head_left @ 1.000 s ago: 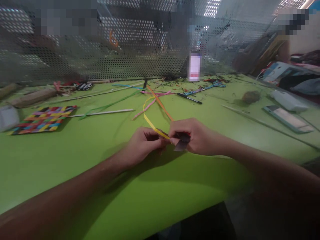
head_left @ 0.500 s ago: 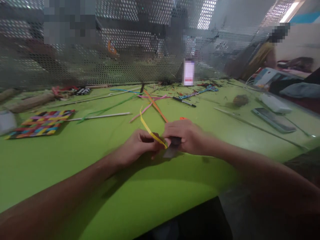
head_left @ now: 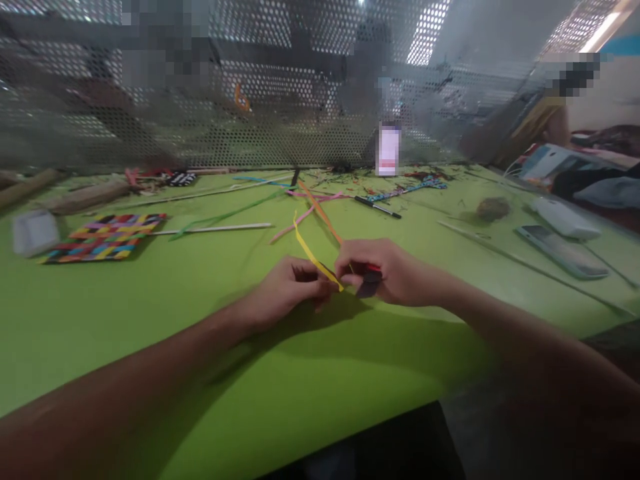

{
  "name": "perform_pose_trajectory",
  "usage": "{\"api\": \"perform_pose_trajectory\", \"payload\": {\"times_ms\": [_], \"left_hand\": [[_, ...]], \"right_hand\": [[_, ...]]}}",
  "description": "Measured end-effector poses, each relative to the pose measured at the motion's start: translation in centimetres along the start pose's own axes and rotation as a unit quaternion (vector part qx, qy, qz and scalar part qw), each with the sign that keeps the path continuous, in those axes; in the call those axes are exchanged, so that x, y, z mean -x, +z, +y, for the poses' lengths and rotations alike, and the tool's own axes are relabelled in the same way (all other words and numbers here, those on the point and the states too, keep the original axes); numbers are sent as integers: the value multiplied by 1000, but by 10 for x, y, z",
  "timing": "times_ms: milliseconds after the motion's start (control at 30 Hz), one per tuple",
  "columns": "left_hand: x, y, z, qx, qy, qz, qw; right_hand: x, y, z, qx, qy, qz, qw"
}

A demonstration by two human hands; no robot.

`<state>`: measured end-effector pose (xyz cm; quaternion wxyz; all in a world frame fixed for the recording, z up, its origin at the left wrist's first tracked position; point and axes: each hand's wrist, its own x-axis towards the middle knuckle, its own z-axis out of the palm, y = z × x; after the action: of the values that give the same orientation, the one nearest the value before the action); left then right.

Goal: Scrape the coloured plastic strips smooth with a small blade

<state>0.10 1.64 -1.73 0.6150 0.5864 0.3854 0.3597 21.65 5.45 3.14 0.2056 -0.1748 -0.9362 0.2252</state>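
My left hand [head_left: 305, 287] pinches a yellow strip [head_left: 313, 257] near its lower end; the strip's free end points up and away. Close on its right, my right hand [head_left: 377, 270] is closed around a dark, flat tool [head_left: 369, 285] with a bit of red on it; what kind of tool cannot be made out. The fingertips of both hands nearly meet over the green table [head_left: 280, 393]. Just beyond my right hand lies an orange strip [head_left: 323, 217], and pink strips [head_left: 295, 223] cross it farther back.
At the left lie a colourful woven mat [head_left: 107, 237], a white container [head_left: 35, 233] and a wooden piece [head_left: 95, 197]. A pen [head_left: 377, 207] and a lit phone [head_left: 389, 150] are farther back. Another phone [head_left: 560, 250] lies right. A person [head_left: 550, 123] is at the right.
The view has shifted slightly, moving the table things rightward. My right hand has drawn a little away from the yellow strip's end, with the dark tool turned; my left hand still holds the strip.
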Motion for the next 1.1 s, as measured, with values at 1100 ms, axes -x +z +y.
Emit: {"api": "perform_pose_trajectory", "payload": {"times_ms": [1100], "left_hand": [[5, 4, 2, -22, -3, -52, 998]], "right_hand": [[-68, 6, -8, 382, 106, -44, 917]]}}
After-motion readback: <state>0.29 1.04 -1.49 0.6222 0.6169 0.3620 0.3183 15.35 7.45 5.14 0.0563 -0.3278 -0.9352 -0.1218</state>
